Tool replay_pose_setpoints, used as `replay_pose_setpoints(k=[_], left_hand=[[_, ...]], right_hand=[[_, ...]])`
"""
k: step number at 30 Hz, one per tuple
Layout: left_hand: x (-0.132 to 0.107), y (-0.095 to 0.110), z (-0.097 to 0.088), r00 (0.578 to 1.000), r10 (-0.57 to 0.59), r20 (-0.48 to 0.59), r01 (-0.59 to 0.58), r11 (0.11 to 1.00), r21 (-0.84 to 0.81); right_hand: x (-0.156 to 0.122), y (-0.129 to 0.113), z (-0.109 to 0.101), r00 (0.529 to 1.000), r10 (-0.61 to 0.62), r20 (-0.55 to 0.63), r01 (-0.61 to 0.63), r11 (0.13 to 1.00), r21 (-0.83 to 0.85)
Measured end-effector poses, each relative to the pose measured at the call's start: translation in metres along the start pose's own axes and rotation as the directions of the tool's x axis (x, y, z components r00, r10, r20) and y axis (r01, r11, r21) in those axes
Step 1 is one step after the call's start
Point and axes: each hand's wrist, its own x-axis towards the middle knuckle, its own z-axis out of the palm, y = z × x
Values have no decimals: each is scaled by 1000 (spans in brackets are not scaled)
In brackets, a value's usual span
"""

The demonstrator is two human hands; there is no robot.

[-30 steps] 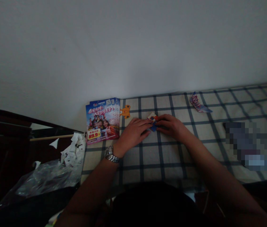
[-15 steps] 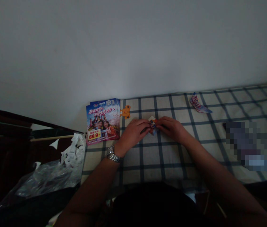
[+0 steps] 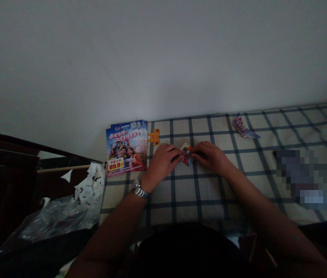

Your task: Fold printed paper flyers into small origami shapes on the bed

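A small piece of folded printed paper (image 3: 186,157) is held between my two hands, just above or on the checked cloth (image 3: 181,200); I cannot tell which. My left hand (image 3: 165,160), with a metal watch on its wrist, pinches the paper's left side. Fingers of my right hand (image 3: 209,156) are closed on its right side. The paper shows white, orange and blue patches, and the fingertips cover part of it. Left of my left hand lies a stack of printed flyers (image 3: 126,150). Farther back on the right is another folded paper piece (image 3: 244,127).
An orange bear figure (image 3: 154,137) is beside the flyers. A dark pixelated object (image 3: 299,177) lies on the cloth at right. Clear plastic bag (image 3: 56,218) and torn white paper (image 3: 91,183) are off the left edge. A wall (image 3: 181,58) rises behind.
Both hands stay at the same spot, with slight finger shifts. The paper between them looks a little more spread and more of its surface shows.
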Motion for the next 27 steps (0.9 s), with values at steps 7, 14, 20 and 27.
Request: replay_pose_setpoints(k=[7, 14, 20, 27], left_hand=[[0, 0, -2, 998, -54, 13, 54, 998, 23], [0, 3, -3, 994, -113, -3, 113, 994, 15], [1, 4, -1, 988, -152, -19, 151, 988, -10], [2, 5, 2, 980, -189, -68, 185, 981, -52]], right_hand=[[-2, 8, 3, 1000, 1, 15, 0, 998, -65], [-3, 5, 3, 1000, -3, -9, 2, 998, -68], [-2, 1, 4, 997, 74, -24, -74, 997, -32], [3, 0, 8, 987, 140, -72, -142, 989, -26]])
